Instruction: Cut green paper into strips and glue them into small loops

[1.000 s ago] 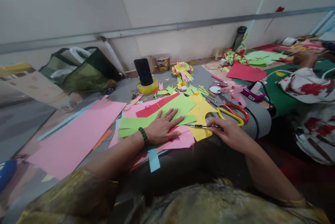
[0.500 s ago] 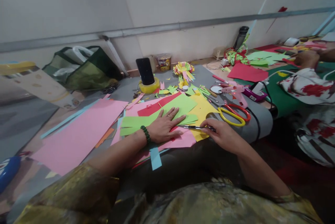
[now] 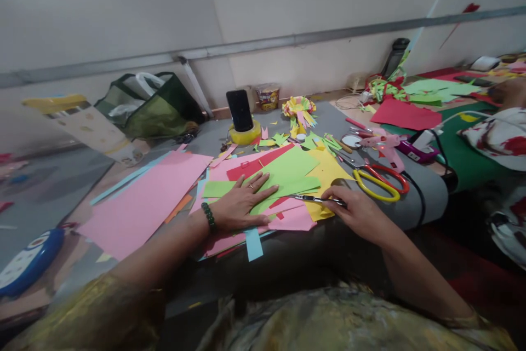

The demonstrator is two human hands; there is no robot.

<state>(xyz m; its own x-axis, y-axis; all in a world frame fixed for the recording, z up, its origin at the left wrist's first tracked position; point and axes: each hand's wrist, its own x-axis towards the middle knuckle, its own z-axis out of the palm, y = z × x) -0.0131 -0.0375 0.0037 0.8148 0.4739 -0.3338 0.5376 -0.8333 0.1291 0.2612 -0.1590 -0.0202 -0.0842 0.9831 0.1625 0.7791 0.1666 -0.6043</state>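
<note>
My left hand (image 3: 243,204) lies flat with fingers spread on light green paper sheets (image 3: 292,166), its lower edge over pink paper (image 3: 293,219). A ring and a green bead bracelet are on it. In my right hand (image 3: 354,209) is a slim black-and-silver pen-like tool (image 3: 309,197), its tip pointing left at the green sheets' lower edge. Whether it is a pen or a craft knife, I cannot make out. Yellow paper (image 3: 329,171) lies partly under that hand. Red paper strips (image 3: 263,162) and a blue strip (image 3: 253,245) stick out of the pile.
Scissors (image 3: 376,189) with red and yellow handles lie right of the pile, near a pink glue gun (image 3: 388,148). Behind stand a phone (image 3: 239,110) on a tape roll (image 3: 245,134) and a paper flower (image 3: 299,110). Large pink paper (image 3: 150,200) lies left. A co-worker's hand (image 3: 509,92) shows far right.
My left hand has slid left across the green paper, uncovering more of it and the red and pink paper below. My right hand keeps the tool near the same spot. The view has turned slightly left.
</note>
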